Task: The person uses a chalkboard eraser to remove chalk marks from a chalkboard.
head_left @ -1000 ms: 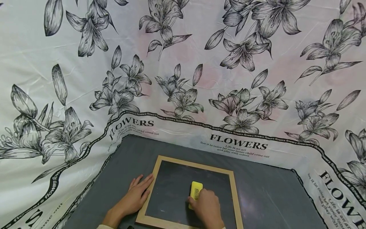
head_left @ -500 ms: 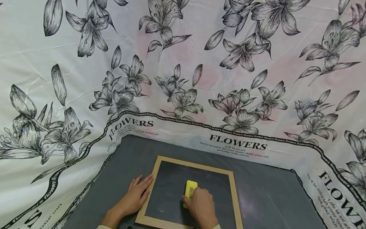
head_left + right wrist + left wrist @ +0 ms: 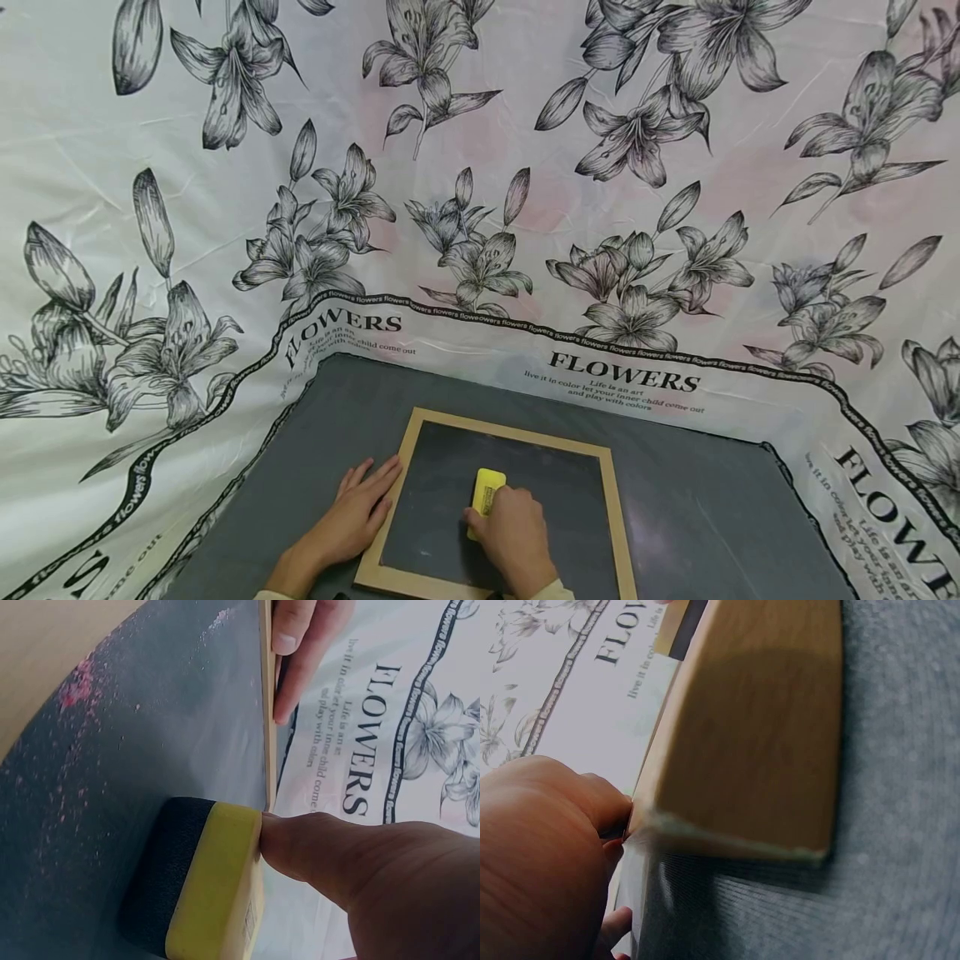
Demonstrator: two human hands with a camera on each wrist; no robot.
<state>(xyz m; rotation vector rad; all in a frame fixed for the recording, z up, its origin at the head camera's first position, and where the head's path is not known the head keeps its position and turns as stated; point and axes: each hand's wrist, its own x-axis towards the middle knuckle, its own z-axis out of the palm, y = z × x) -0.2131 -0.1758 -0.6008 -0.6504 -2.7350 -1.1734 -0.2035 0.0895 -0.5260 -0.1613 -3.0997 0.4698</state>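
Observation:
A wood-framed chalkboard (image 3: 435, 500) lies flat on the grey table. My right hand (image 3: 513, 533) grips a yellow board eraser (image 3: 489, 483) near the middle of the board. In the right wrist view, my thumb presses the eraser's yellow back (image 3: 217, 877), and its dark felt side (image 3: 161, 874) is against the board. Pink chalk dust (image 3: 79, 686) speckles the dark surface there. My left hand (image 3: 348, 517) rests at the left edge of the wooden frame (image 3: 401, 483), its fingers fairly straight. A frame corner (image 3: 750, 750) fills much of the left wrist view.
The grey tabletop (image 3: 712, 517) extends on both sides of the board. Behind and beside it hangs a white curtain-like sheet (image 3: 480, 125) printed with black flowers and lettering. A small dark object shows at the bottom edge of the head view.
My right hand has slid the eraser leftward, and slightly away from me, across the board. My left hand and the chalkboard have stayed in place.

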